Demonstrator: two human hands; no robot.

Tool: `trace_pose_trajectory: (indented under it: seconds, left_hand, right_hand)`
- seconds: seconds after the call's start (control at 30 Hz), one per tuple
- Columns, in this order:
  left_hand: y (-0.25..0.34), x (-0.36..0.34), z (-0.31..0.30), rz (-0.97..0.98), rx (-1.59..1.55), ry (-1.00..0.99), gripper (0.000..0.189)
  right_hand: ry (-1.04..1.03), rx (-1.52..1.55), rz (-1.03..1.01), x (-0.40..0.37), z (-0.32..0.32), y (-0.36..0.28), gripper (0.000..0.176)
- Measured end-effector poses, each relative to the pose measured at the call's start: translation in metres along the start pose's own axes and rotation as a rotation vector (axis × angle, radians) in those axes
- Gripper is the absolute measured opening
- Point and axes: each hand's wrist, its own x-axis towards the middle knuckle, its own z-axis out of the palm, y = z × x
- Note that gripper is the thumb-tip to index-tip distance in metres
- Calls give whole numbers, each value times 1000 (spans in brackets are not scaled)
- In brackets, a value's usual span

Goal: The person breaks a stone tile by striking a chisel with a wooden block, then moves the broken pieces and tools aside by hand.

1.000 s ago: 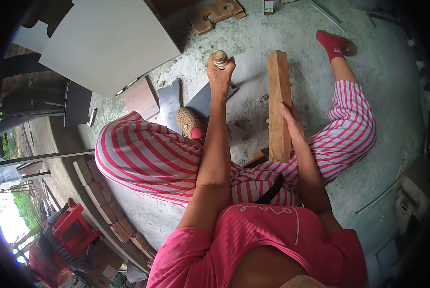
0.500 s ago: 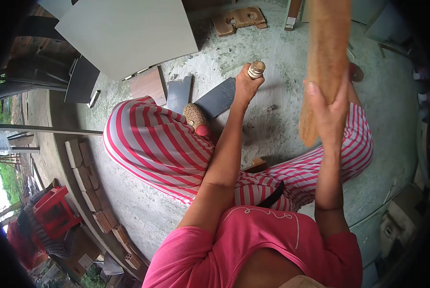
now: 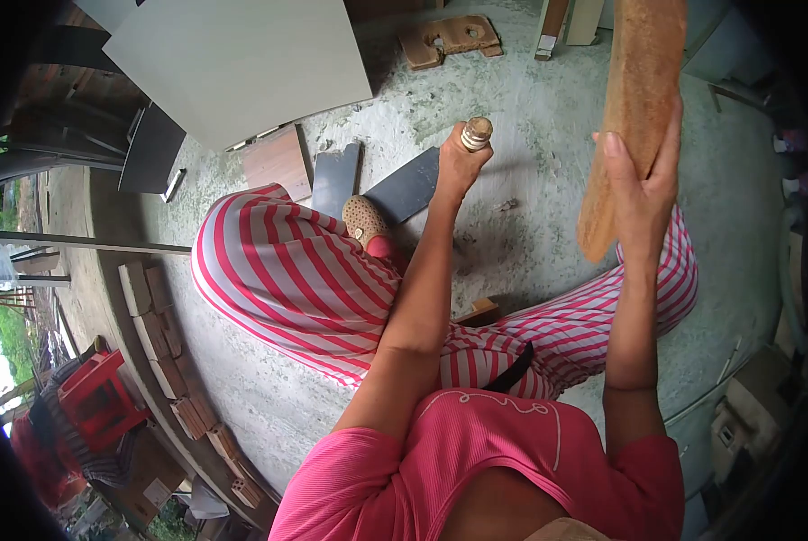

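Right hand — grip clasped round a wooden block, upper right of the frame, its lower end slanting leftward. Left hand — grip clenched round a ringed handle, above centre, the lower end hidden from me. Two dark boards on the floor, left of centre. One cut-out wooden piece, top centre.

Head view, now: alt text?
A person's right hand holds a long wooden block while the left hand grips a round-topped handle, its lower end hidden. Legs in pink-striped trousers spread over a rough grey floor.
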Motion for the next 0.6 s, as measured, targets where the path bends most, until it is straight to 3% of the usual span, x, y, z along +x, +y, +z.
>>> trace_pose_trajectory:
  seconds: [0.03,0.07,0.1,0.13,0.17,0.23,0.3,0.43,0.5,0.6]
  left_hand:
    - [1,0,0,1,-5,-4,34]
    - [1,0,1,2,-11,-11,33]
    - [-3,0,3,5,-15,-13,33]
    - [-8,1,6,27,-80,-3,31]
    - [-7,1,7,48,-143,6,28]
    - [-6,4,6,38,-96,24,30]
    - [-9,-6,2,-10,-35,33,31]
    - [-15,0,2,-66,-47,1,32]
    - [-11,-1,1,-58,-74,4,31]
    - [-4,-3,-1,-53,-44,-5,30]
  right_hand:
    - [16,-105,70,-6,7,7,75]
    - [-28,-248,14,-14,15,30,76]
    - [-161,-444,-35,-25,22,43,78]
    - [-451,-675,119,-37,28,64,80]
    - [-490,-646,77,-44,32,72,82]
    - [-464,-575,216,-44,23,84,80]
    - [-410,-459,185,-34,14,76,76]
    - [-146,-244,-93,0,0,29,70]
    - [-46,-130,-76,11,-7,-6,72]
    - [15,-177,-152,11,2,0,74]
